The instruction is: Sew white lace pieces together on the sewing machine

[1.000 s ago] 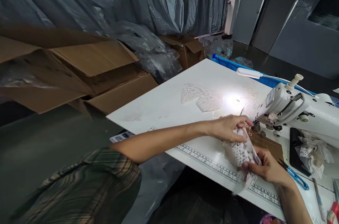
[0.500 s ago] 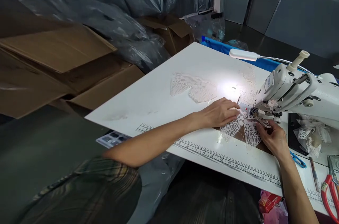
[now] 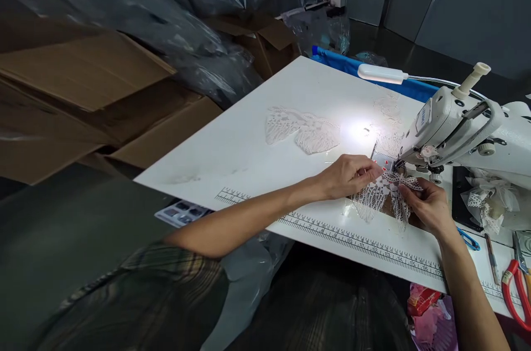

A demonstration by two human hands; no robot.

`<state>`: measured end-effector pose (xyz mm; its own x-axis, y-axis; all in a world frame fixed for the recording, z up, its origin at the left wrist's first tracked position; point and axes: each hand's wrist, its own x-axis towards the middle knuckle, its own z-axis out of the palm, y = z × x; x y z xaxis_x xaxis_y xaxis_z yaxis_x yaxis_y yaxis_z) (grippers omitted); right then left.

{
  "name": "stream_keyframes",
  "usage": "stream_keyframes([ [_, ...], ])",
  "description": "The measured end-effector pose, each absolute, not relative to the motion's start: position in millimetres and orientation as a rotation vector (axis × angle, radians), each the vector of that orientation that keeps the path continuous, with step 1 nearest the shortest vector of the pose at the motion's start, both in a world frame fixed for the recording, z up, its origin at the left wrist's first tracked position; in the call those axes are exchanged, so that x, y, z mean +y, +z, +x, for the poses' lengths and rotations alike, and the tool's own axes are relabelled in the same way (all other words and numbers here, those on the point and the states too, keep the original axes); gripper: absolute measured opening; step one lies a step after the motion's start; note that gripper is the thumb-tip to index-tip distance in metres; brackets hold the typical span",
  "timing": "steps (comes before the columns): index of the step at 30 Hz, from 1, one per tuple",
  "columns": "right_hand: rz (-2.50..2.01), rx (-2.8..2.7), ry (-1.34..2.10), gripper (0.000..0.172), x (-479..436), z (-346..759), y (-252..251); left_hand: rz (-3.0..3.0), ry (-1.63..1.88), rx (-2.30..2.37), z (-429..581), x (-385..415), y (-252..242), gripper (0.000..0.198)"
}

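Observation:
A white lace piece (image 3: 367,201) with a patterned edge lies at the needle of a white sewing machine (image 3: 452,124). My left hand (image 3: 350,175) pinches its upper left edge, just left of the presser foot (image 3: 399,165). On the other side, my right hand (image 3: 429,204) has thumb and fingers closed on the lace's right end. Between the hands the lace is gathered in folds and hangs toward the table's front. Another lace piece (image 3: 317,132) rests flat on the white table, farther left. More lace (image 3: 388,113) lies behind the needle area.
A lamp (image 3: 381,73) lights the table. Red-handled scissors (image 3: 514,290), a blue tool (image 3: 468,239) and a thin pen-like tool (image 3: 492,259) lie at right, near lace scraps (image 3: 492,201). A printed ruler (image 3: 352,241) runs along the front edge. Cardboard boxes (image 3: 83,74) stand left.
The lace between my hands has gone from spread flat to bunched at the presser foot. My left hand has shifted slightly right and its fingers have drawn into a pinch.

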<state>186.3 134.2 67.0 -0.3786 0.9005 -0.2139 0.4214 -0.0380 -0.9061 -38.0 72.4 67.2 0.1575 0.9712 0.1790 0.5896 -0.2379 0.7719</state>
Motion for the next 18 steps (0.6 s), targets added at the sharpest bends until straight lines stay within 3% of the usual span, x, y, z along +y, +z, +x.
stream_keyframes([
  [4, -1.161, -1.782, 1.648, 0.068, 130.7, 171.5, 75.7, 1.485, 0.813, 1.398, -34.7, 72.1, 73.9, 0.061],
  [6, -1.121, -1.875, 1.585, 0.065, 134.5, 173.0, 75.5, 1.498, 0.752, 1.524, -34.6, 73.3, 73.8, 0.063],
  [11, -1.039, -2.379, 0.839, 0.035, 142.9, 189.6, 65.2, 1.583, 0.674, 1.696, -38.3, 73.2, 74.6, 0.061],
  [18, -0.696, -2.686, 0.102, 0.042, 143.8, 192.6, 44.9, 1.523, 0.681, 1.718, -38.8, 72.1, 73.8, 0.063],
])
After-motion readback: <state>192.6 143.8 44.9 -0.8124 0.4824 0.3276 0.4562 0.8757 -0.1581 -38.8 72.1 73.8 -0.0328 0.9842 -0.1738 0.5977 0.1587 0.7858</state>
